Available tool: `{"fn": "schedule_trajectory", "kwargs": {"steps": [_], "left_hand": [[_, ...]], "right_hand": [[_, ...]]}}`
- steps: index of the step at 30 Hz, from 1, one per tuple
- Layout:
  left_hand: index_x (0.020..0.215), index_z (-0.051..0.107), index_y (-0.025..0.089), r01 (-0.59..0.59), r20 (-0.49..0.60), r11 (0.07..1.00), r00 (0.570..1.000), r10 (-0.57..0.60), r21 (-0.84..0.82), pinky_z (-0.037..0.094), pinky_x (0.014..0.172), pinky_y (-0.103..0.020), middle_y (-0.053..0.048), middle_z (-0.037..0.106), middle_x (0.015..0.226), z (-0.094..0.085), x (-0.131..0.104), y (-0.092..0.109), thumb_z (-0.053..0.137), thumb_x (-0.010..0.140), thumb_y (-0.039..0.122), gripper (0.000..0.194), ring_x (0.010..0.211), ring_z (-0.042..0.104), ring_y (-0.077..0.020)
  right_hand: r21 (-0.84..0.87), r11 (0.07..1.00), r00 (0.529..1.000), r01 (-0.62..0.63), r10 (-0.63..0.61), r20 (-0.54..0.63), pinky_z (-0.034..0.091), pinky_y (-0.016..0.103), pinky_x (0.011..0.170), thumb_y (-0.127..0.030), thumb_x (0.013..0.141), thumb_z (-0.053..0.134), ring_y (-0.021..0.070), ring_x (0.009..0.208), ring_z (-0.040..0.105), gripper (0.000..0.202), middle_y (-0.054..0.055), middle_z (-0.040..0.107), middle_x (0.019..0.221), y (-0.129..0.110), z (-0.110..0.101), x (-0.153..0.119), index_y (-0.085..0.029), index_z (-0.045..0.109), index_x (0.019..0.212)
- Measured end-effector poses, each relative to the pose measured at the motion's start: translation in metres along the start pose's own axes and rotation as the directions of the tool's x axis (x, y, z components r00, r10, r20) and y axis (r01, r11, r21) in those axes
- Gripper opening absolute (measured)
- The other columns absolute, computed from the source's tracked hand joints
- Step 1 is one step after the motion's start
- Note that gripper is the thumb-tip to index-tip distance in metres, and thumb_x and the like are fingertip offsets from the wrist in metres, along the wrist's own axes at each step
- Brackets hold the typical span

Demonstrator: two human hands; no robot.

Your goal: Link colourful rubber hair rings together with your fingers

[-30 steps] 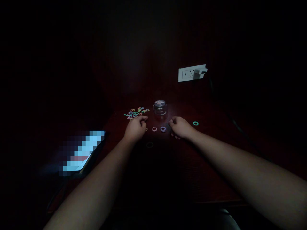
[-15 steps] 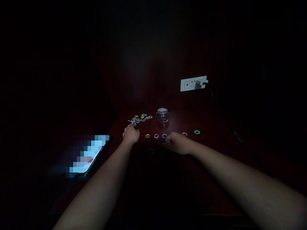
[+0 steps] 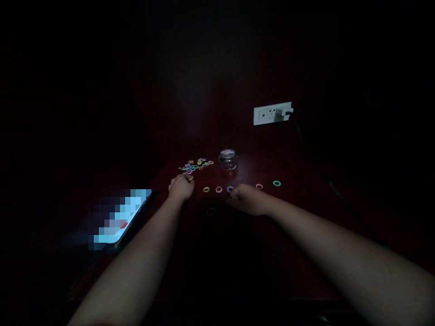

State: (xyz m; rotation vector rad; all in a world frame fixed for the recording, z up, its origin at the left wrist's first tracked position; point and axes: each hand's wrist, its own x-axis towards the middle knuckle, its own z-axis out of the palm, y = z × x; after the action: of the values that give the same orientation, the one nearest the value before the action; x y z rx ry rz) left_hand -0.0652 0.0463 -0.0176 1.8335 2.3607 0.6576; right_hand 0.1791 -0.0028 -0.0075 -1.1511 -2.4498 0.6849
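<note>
My left hand point(image 3: 181, 187) is closed at the near edge of a loose pile of small coloured hair ties point(image 3: 194, 167). A yellow hair tie point(image 3: 190, 178) shows at its thumb and finger, pinched there. My right hand point(image 3: 249, 199) rests low over the table with its fingers curled in; what they hold, if anything, is hidden. Its fingertips are beside a purple hair tie point(image 3: 230, 189). In the same row lie a yellow-green hair tie point(image 3: 206, 189), a pink one point(image 3: 219, 189), an orange one point(image 3: 259, 186) and a green one point(image 3: 277, 183).
A clear lidded jar point(image 3: 228, 160) stands behind the row. A dark ring point(image 3: 211, 211) lies nearer me. At the left is a lit phone or tablet point(image 3: 124, 222), its screen blurred out. A wall socket point(image 3: 273, 113) with a plug is at the back right. The surroundings are very dark.
My left hand has drawn slightly back from the pile, and a yellow hair tie now shows at its fingers. My right hand stays by the purple hair tie. The view has shifted slightly.
</note>
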Motion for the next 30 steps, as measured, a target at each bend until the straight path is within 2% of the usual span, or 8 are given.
{"fn": "schedule_trajectory", "kwargs": {"steps": [6, 10, 13, 14, 15, 18, 23, 30], "left_hand": [[0.078, 0.063, 0.019, 0.020, -0.041, 0.999, 0.999, -0.022, -0.041, 0.040, 0.084, -0.049, -0.014, 0.062, 0.104, -0.004, 0.000, -0.001, 0.049, 0.074, 0.037, 0.023, 0.104, 0.051, -0.0354], [0.085, 0.058, 0.015, -0.066, -0.050, 0.988, 0.997, 0.059, -0.141, 0.044, 0.081, -0.038, -0.013, 0.064, 0.096, -0.007, -0.005, 0.007, 0.044, 0.079, 0.034, 0.024, 0.092, 0.058, -0.0256], [0.090, 0.054, 0.017, -0.230, 0.004, 0.931, 0.970, 0.241, -0.284, 0.047, 0.074, -0.025, -0.005, 0.065, 0.087, -0.007, -0.017, 0.022, 0.041, 0.083, 0.036, 0.024, 0.078, 0.060, -0.0137], [0.089, 0.054, 0.015, -0.334, 0.038, 0.842, 0.922, 0.385, -0.424, 0.047, 0.071, -0.024, -0.005, 0.064, 0.085, -0.007, -0.022, 0.028, 0.043, 0.083, 0.036, 0.024, 0.076, 0.059, -0.0130], [0.088, 0.054, 0.014, -0.370, 0.053, 0.760, 0.883, 0.467, -0.535, 0.047, 0.068, -0.023, -0.006, 0.064, 0.083, -0.006, -0.028, 0.034, 0.045, 0.082, 0.036, 0.024, 0.073, 0.058, -0.0125], [0.087, 0.053, 0.014, -0.326, 0.110, 0.648, 0.836, 0.538, -0.688, 0.045, 0.062, -0.021, -0.004, 0.062, 0.076, -0.003, -0.043, 0.047, 0.052, 0.078, 0.035, 0.023, 0.068, 0.057, -0.0106], [0.083, 0.055, 0.014, -0.265, 0.210, 0.600, 0.769, 0.604, -0.755, 0.042, 0.057, -0.019, -0.001, 0.060, 0.073, 0.001, -0.054, 0.054, 0.058, 0.074, 0.030, 0.019, 0.063, 0.054, -0.0082], [0.089, 0.061, 0.012, -0.258, 0.235, 0.611, 0.758, 0.608, -0.748, 0.040, 0.055, -0.018, -0.002, 0.062, 0.073, -0.005, -0.057, 0.055, 0.055, 0.077, 0.030, 0.023, 0.060, 0.052, -0.0069]], "right_hand": [[0.022, 1.000, 1.000, 0.019, -0.019, 0.009, 0.019, 0.024, 0.046, -0.036, 0.078, 0.046, 0.0053, 0.045, 0.026, 0.036, -0.007, 0.029, 0.047, 0.000, -0.002, -0.002, -0.017, 0.033, 0.050], [0.026, 0.999, 0.999, 0.031, -0.030, -0.018, 0.019, 0.023, 0.045, -0.038, 0.078, 0.047, 0.0055, 0.045, 0.026, 0.037, -0.007, 0.029, 0.047, 0.002, -0.001, 0.000, -0.018, 0.031, 0.051], [0.075, 0.997, 0.996, 0.032, -0.025, -0.085, 0.022, 0.022, 0.045, -0.035, 0.076, 0.050, 0.0062, 0.047, 0.032, 0.029, -0.006, 0.038, 0.051, 0.004, 0.002, 0.002, -0.018, 0.037, 0.057], [0.108, 0.994, 0.993, 0.032, -0.019, -0.118, 0.024, 0.021, 0.046, -0.033, 0.075, 0.051, 0.0066, 0.049, 0.035, 0.023, -0.006, 0.042, 0.054, 0.005, 0.004, 0.003, -0.018, 0.040, 0.061], [0.149, 0.988, 0.988, 0.033, -0.010, -0.151, 0.026, 0.021, 0.047, -0.031, 0.075, 0.051, 0.0070, 0.051, 0.038, 0.017, -0.005, 0.046, 0.057, 0.006, 0.005, 0.004, -0.019, 0.043, 0.067], [0.275, 0.960, 0.975, 0.058, 0.004, -0.221, 0.030, 0.020, 0.048, -0.026, 0.075, 0.051, 0.0074, 0.052, 0.041, 0.010, -0.005, 0.048, 0.062, 0.007, 0.008, 0.006, -0.019, 0.045, 0.079], [0.359, 0.930, 0.976, 0.083, -0.002, -0.219, 0.029, 0.019, 0.044, -0.029, 0.078, 0.050, 0.0072, 0.049, 0.039, 0.012, -0.006, 0.045, 0.058, 0.002, 0.008, 0.005, -0.018, 0.045, 0.077], [0.375, 0.927, 0.978, 0.018, 0.061, -0.198, 0.028, 0.019, 0.040, -0.032, 0.080, 0.049, 0.0070, 0.043, 0.043, 0.015, -0.005, 0.048, 0.056, 0.001, 0.005, 0.003, -0.018, 0.045, 0.075]]}}
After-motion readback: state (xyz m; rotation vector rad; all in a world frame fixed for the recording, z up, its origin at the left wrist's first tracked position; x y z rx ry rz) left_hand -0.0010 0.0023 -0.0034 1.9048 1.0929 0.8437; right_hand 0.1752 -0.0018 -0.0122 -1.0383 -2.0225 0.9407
